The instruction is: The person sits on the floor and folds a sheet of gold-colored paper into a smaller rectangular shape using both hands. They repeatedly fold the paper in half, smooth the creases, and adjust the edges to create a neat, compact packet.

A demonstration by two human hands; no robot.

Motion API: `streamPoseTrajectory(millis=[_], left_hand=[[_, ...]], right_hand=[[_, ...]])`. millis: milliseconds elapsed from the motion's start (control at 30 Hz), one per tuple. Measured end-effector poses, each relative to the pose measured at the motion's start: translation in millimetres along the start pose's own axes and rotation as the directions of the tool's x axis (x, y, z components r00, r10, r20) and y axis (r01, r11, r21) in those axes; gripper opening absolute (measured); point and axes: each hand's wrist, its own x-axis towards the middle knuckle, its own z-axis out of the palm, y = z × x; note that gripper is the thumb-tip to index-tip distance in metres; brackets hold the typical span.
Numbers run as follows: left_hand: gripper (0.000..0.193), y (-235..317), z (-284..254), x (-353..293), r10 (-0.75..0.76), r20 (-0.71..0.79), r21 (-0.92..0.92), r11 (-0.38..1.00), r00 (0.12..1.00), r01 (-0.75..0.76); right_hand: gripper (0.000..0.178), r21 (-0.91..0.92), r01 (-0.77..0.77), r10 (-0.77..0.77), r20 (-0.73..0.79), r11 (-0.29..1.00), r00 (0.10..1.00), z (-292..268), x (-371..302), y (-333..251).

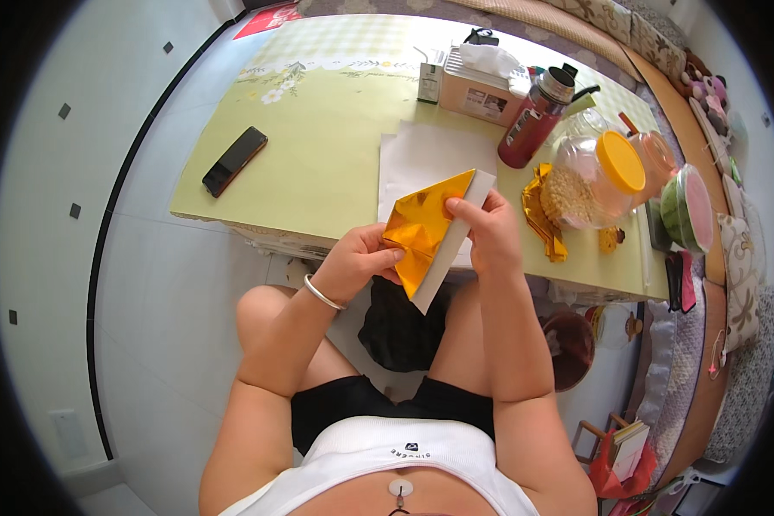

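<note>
Between my two hands, over the table's near edge, is a partly folded sheet of gold foil paper (430, 211) with a pale grey-white strip along its right side. My left hand (361, 256), a white bangle at its wrist, pinches the paper's lower left part. At the upper right my right hand (488, 225) grips the pale edge, its thumb pressed on the gold face. Some fingers of both hands are hidden behind the paper. White sheets (434, 155) lie on the table just beyond it. Crumpled gold foil pieces (542, 215) rest to the right.
On the table (318, 120) a phone (235, 161) lies at left. A tissue box (483, 90), a drink carton (430, 82) and a red thermos (537, 116) stand at the back. A yellow-lidded jar (589, 176) and a cut watermelon (686, 211) sit at right. Below is a bin (568, 348).
</note>
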Motion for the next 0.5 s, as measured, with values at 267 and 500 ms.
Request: streamPoseTrajectory(millis=[267,500], left_hand=[[0.032,-5.4,-7.5,12.8,0.148,-0.184,-0.022,0.988,0.972,-0.155],[0.019,-18.4,-4.7,28.5,0.151,-0.402,-0.154,0.961,0.903,-0.229]], right_hand=[[0.026,-0.189,0.053,-0.055,-0.004,0.981,0.998,17.1,-3.4,44.5],[0.073,0.226,-0.084,0.023,0.259,0.970,0.966,1.7,-2.6,44.4]])
